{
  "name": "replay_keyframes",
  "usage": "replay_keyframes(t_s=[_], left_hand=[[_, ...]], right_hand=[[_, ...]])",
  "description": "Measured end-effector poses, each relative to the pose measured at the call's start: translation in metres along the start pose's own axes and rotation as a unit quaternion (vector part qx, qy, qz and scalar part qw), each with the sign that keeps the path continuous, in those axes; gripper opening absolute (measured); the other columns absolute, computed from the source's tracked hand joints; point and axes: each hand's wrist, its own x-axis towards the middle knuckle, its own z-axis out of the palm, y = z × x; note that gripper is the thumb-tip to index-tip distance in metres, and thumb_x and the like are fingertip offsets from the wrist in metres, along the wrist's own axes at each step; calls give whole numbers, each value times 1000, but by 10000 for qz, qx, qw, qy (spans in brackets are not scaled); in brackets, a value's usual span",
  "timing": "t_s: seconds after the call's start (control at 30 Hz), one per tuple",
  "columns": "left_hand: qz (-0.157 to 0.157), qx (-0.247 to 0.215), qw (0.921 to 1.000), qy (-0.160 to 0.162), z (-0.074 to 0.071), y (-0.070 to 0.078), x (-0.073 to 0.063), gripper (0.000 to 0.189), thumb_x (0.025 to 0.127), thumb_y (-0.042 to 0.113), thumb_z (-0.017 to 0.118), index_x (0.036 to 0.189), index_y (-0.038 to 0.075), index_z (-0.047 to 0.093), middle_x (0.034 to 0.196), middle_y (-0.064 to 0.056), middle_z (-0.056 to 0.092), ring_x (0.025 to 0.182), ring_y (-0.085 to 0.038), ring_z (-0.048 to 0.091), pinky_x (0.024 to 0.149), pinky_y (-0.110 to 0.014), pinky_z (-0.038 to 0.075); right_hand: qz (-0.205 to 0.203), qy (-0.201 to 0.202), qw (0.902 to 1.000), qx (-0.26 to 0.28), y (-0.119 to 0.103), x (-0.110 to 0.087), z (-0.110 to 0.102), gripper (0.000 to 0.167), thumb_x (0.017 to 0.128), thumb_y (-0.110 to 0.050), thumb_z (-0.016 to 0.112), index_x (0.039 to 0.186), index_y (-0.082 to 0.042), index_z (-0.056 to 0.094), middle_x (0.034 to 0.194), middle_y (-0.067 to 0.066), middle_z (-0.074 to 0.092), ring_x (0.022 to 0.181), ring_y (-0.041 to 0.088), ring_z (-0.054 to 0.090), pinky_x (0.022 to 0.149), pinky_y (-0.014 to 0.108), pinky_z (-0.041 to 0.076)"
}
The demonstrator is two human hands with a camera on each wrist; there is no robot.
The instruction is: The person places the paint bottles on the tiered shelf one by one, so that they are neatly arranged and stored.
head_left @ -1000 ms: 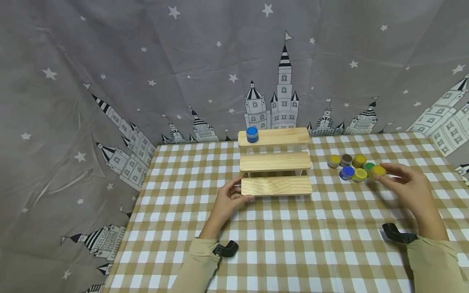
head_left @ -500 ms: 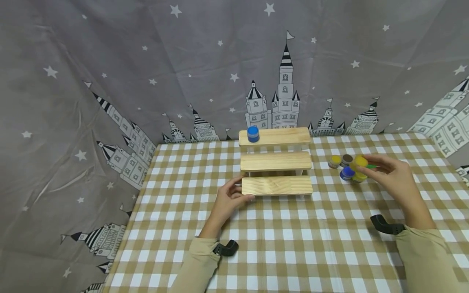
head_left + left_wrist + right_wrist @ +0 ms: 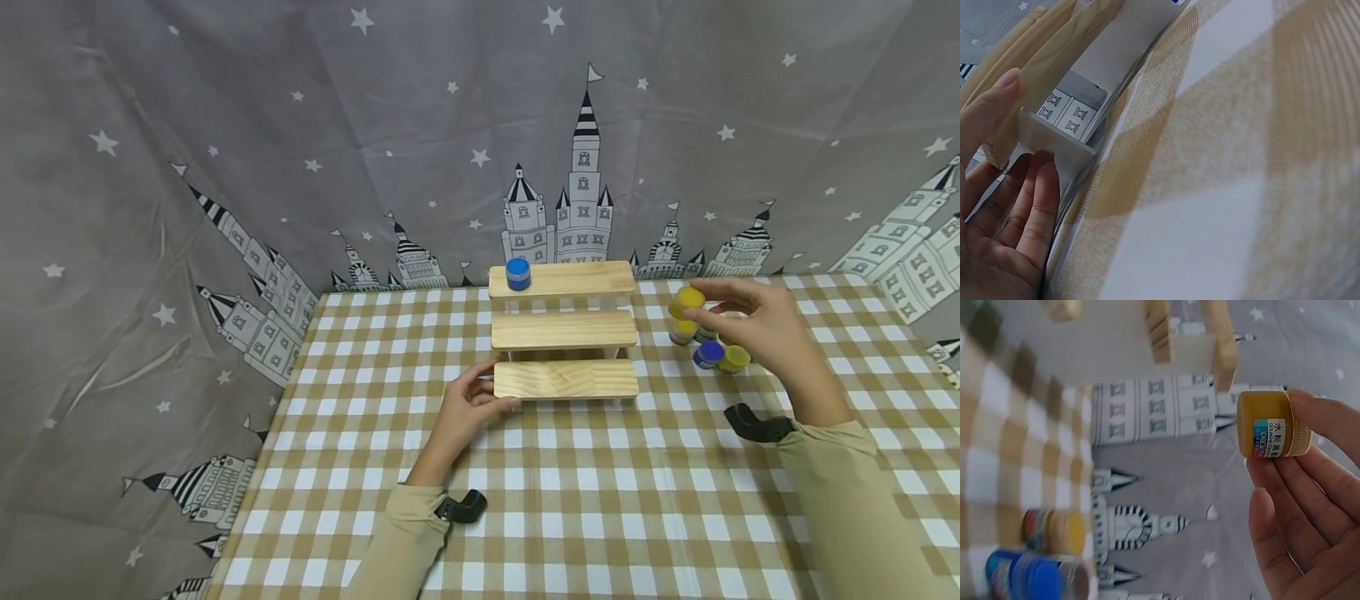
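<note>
My right hand (image 3: 772,329) pinches a yellow-lidded gouache paint jar (image 3: 1263,428) between thumb and fingers, lifted off the table. In the head view it overlaps another yellow-lidded jar (image 3: 682,332) standing on the cloth. At the left end of the three-tier wooden shelf stand (image 3: 566,380), my left hand (image 3: 462,412) holds the lowest board; in the left wrist view its thumb lies on the wood and its fingers touch the white support (image 3: 1060,140). On the top tier's left end stands a blue paint jar (image 3: 517,274).
A blue-lidded jar (image 3: 708,355) and a yellow one (image 3: 735,359) stand on the checked tablecloth (image 3: 592,500) right of the stand. Other jars behind them are partly hidden by my right hand. A grey castle-print curtain (image 3: 420,125) hangs behind the table.
My right hand has carried the yellow-lidded jar leftward and away from me, over the other jars toward the stand. The left hand has stayed on the stand.
</note>
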Motion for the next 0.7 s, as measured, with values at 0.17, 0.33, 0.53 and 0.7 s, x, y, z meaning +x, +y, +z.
replay_keyframes(t_s=[0.17,0.33,0.53,0.7], left_hand=[[-87,-10,10000,-7,0,1,-1,72,79,3,89,144,10,59,117,-22,71,91,-14,71,79,-21,64],[-48,-17,10000,-10,0,1,-1,72,79,3,89,145,6,58,117,-22,70,90,-12,70,79,-21,64],[6,-43,10000,-33,-1,-1,0,72,79,4,89,144,6,58,114,-22,71,87,-11,71,79,-22,64],[21,-37,10000,-23,-1,-1,-1,73,79,4,89,145,5,58,113,-22,71,86,-11,71,78,-22,65]], right_hand=[[-128,-63,9998,-156,-20,11,7,45,92,-31,81,130,-11,71,127,14,73,87,-14,60,73,4,51],[-212,-178,9996,52,-35,20,13,42,91,-31,81,129,-14,72,125,6,73,90,-8,63,71,10,55],[-189,-376,9986,320,-52,36,25,43,92,-32,81,129,-12,72,125,10,73,93,-5,65,81,7,54],[-106,-669,9969,398,-65,48,36,44,92,-33,80,130,-11,72,128,14,72,97,1,65,82,9,55]])
